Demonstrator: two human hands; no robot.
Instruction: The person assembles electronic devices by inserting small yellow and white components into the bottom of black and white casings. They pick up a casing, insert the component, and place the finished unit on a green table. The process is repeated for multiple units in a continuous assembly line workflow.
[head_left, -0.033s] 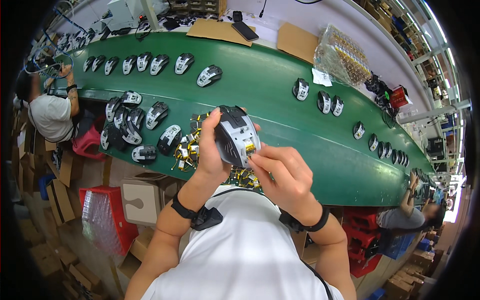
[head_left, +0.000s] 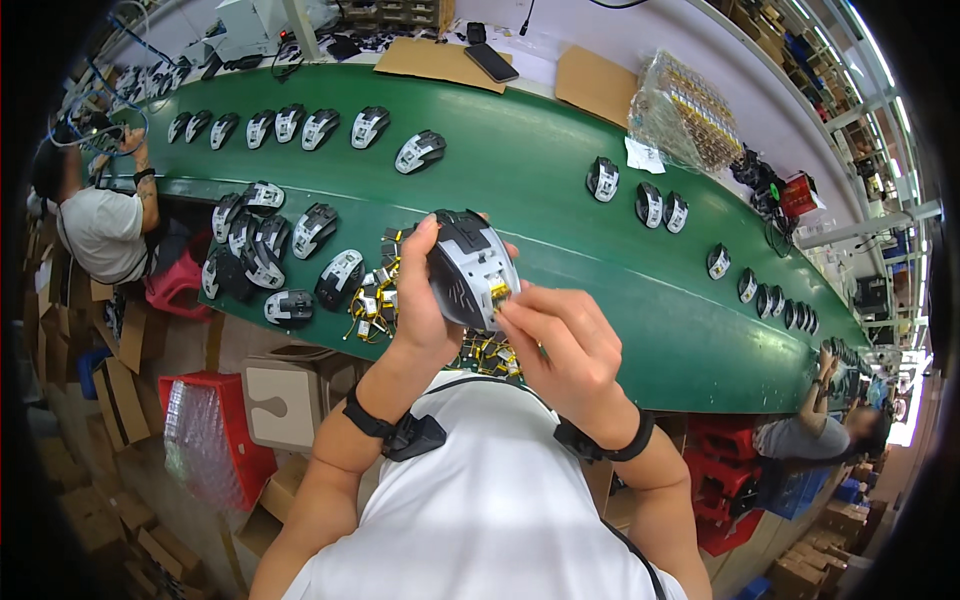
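My left hand (head_left: 424, 290) is wrapped round a grey and black computer mouse (head_left: 471, 262), holding it tilted above the green bench. In an opening of its shell sits a small yellow battery (head_left: 499, 292). My right hand (head_left: 572, 345) is closed in a pinch at that opening, fingertips against the battery's near end. Whatever lies between those fingertips is hidden. Under and left of my hands is a heap of small yellow-and-silver batteries with wires (head_left: 375, 305). Several similar mice (head_left: 262, 240) stand in a group left of the heap.
More mice stand in a row on the green bench (head_left: 520, 150), left and right. At the back lie a phone (head_left: 492, 62), cardboard sheets (head_left: 440, 64) and a bagged stack of batteries (head_left: 685, 110). One person (head_left: 105, 225) works at far left, another (head_left: 820, 430) at far right.
My right hand has shifted very slightly left at the mouse opening. The mouse has barely tilted in my left hand, and the rest looks the same.
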